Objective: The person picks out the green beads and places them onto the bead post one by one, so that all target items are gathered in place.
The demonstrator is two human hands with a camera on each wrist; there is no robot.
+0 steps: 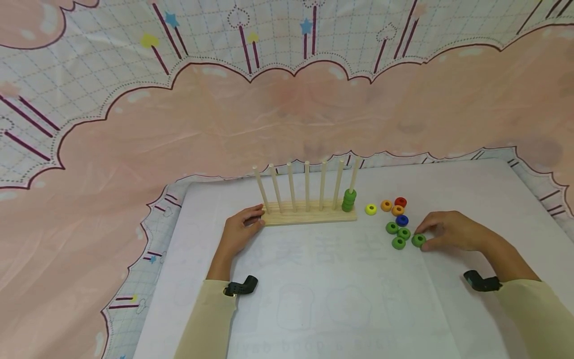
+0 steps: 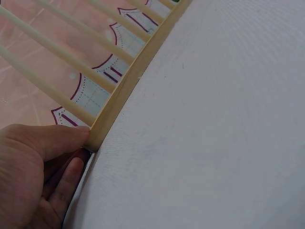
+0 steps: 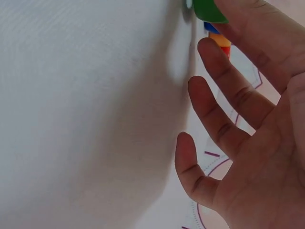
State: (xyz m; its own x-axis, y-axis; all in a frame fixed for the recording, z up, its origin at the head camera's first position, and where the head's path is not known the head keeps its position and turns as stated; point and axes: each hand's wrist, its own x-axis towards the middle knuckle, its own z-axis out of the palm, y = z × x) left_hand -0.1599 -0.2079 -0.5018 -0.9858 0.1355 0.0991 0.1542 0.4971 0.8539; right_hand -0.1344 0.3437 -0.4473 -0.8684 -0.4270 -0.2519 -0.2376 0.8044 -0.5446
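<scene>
At the left end of the wooden peg rack (image 1: 309,216), the left hand (image 1: 239,227) is gripping the base between thumb and fingers, its grasp only slightly parted. The rack is standing upright on the white counter (image 1: 314,284), its seven pegs (image 1: 307,184) rising in a row, and a patterned cloth (image 1: 287,109) is hanging behind it. On the rack's rightmost peg, three stacked green beads (image 1: 349,200) are sitting. Just right of the rack a yellow bead (image 1: 370,209) is lying; farther right of it come two orange beads (image 1: 386,205), a red bead (image 1: 401,201) and a blue bead (image 1: 402,224). Three loose green beads (image 1: 398,246) are resting to the rack's right, nearer the person. Rightmost from the rack, the right hand (image 1: 455,230) is pinching another green bead (image 1: 419,244) between thumb and index finger, its other fingers spreading loosely.
</scene>
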